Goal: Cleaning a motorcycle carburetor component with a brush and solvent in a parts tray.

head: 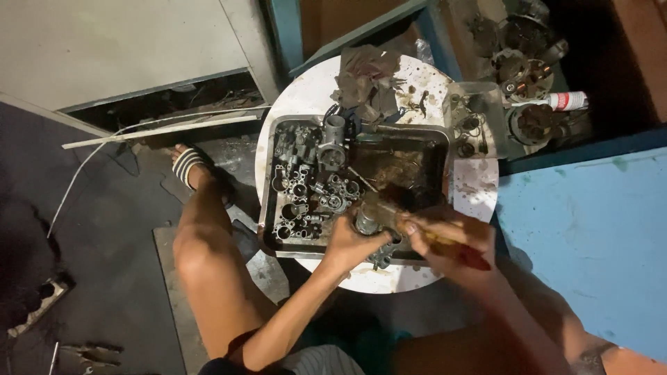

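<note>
Grey metal part [368,223] is held tight by the left hand [351,243] over the tray [267,201]'s near edge. A blurred brush [424,226] is gripped by the right hand [451,239] just beside it. Small parts [302,191] fill the tray's left.

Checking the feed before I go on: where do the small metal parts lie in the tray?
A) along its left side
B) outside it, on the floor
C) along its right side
A: the small metal parts crowd the left side of the tray, while its right side holds dark liquid.
</note>
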